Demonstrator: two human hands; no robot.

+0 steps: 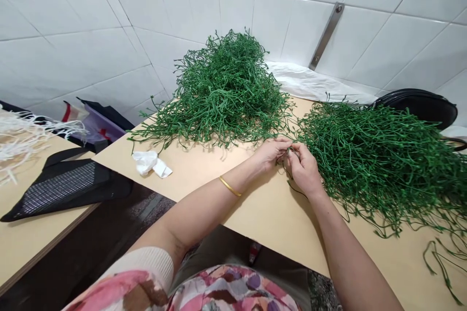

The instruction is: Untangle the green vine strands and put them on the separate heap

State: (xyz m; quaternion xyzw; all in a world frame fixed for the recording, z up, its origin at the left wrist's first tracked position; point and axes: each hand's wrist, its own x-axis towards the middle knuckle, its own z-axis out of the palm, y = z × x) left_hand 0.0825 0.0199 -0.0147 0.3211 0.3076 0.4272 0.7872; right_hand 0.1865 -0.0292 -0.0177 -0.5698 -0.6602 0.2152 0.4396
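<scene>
My left hand (pixel 270 154) and my right hand (pixel 305 169) meet over the wooden table (pixel 204 180), fingertips almost touching. Both are closed on a thin dark green cord (pixel 297 190), whose loose end hangs below my right hand. Fingers partly hide the pinched section. Behind my left hand rises a tall heap of green knotted cords (pixel 226 87). A second, wider heap of green cords (pixel 383 160) lies just right of my right hand.
Crumpled white tissue (pixel 150 163) lies left on the table. A black round case (pixel 419 107) stands behind the right heap. Another table at left bears white cords (pixel 25 131) and a black mesh bag (pixel 62 187). Tiled wall (pixel 233 9) with a metal bracket (pixel 326 36) stands behind.
</scene>
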